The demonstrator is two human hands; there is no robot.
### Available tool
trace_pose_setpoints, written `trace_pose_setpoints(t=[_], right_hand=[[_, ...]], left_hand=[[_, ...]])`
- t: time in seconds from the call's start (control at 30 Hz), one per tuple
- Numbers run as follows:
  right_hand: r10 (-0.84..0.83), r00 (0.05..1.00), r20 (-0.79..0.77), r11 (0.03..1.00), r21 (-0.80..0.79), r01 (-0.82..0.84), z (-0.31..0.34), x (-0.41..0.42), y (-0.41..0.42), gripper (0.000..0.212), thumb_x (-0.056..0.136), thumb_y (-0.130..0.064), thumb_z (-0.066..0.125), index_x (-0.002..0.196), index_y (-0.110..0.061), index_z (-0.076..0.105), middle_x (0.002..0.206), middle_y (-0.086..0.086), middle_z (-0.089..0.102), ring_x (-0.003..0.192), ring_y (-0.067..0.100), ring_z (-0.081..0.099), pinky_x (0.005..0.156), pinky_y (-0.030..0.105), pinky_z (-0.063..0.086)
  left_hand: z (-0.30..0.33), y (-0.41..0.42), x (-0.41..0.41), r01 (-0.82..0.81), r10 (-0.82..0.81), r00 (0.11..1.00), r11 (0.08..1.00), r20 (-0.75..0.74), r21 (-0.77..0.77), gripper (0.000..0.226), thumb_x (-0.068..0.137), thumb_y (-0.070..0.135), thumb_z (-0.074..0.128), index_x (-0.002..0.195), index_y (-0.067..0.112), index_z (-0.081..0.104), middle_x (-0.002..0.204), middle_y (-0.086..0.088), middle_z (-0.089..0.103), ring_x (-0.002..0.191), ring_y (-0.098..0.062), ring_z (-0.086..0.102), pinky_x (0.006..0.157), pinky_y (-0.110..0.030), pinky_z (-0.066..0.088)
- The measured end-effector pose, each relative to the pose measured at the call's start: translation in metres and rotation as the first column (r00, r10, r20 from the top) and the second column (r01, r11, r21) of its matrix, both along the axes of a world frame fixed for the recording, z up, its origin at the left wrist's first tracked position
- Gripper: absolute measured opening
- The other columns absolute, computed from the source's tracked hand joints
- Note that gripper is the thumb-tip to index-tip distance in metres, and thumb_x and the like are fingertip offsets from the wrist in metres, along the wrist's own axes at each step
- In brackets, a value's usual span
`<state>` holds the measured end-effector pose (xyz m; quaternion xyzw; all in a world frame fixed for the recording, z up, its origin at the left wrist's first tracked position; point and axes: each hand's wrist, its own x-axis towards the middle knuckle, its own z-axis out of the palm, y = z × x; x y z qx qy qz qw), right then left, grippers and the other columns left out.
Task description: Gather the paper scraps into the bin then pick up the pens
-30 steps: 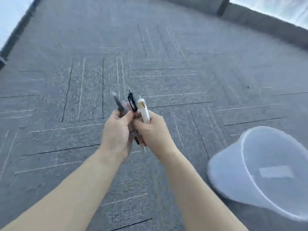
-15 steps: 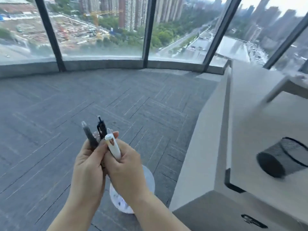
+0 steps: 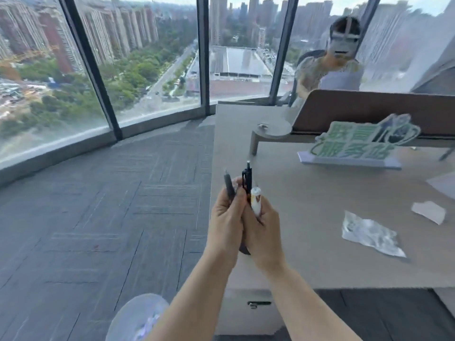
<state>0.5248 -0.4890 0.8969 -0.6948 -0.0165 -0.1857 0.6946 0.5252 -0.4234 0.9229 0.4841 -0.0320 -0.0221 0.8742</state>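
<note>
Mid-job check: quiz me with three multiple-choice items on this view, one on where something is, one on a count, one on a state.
1. Where does the translucent bin sit?
A. On the desk
B. On the carpet, left of the desk
C. On the window sill

2. How many paper scraps lie on the desk?
A. None
B. Two
C. Five

3. What state are the pens in?
A. Scattered on the carpet
B. Standing in a cup
C. Bunched upright in both hands

Answers:
1. B: the bin rests on the grey carpet at the bottom edge, beside the desk drawers.
2. B: one crumpled scrap and one smaller scrap lie on the desktop.
3. C: the left hand and right hand close together around the bundle, tips pointing up.
</note>
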Motion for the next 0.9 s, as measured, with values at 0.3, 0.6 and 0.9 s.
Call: trace_pose_setpoints(t=[0.3, 0.6, 0.9], right_hand=[[0.080, 0.985, -0.154, 0.985, 0.161, -0.055, -0.063, 0.088, -0.065, 0.016, 0.096, -0.013, 0.054, 0.095, -0.016, 0.069, 0.080, 0.002, 0.069, 0.072, 0.015, 0.061, 0.064, 0.035, 0.050], [0.176, 0.938, -0.298, 0.962, 0.256, -0.099, -0.093, 0.102, -0.077, 0.013, 0.086, 0.001, 0.049, 0.086, -0.001, 0.062, 0.068, 0.011, 0.057, 0.062, 0.022, 0.052, 0.051, 0.031, 0.043], [-0.026, 0.967, -0.252, 0.986, 0.155, 0.067, -0.057, 0.084, -0.094, 0.027, 0.080, -0.012, 0.046, 0.095, -0.008, 0.067, 0.102, 0.011, 0.070, 0.081, 0.003, 0.063, 0.076, 0.015, 0.047]], left_hand=[[-0.068, -0.064, 0.084, -0.087, 0.102, 0.991, 0.984, -0.089, 0.155, 0.019, 0.097, 0.019, 0.048, 0.108, 0.021, 0.064, 0.102, -0.005, 0.071, 0.092, -0.016, 0.065, 0.076, -0.025, 0.050], [-0.109, -0.073, 0.093, -0.143, 0.180, 0.966, 0.971, -0.186, 0.193, 0.023, 0.098, 0.012, 0.045, 0.117, 0.010, 0.058, 0.104, -0.007, 0.067, 0.090, -0.015, 0.064, 0.071, -0.021, 0.052], [-0.088, -0.046, 0.087, -0.228, 0.289, 0.955, 0.854, -0.061, 0.467, 0.026, 0.099, 0.012, 0.040, 0.109, 0.008, 0.063, 0.096, 0.004, 0.065, 0.090, 0.005, 0.060, 0.074, -0.001, 0.040]])
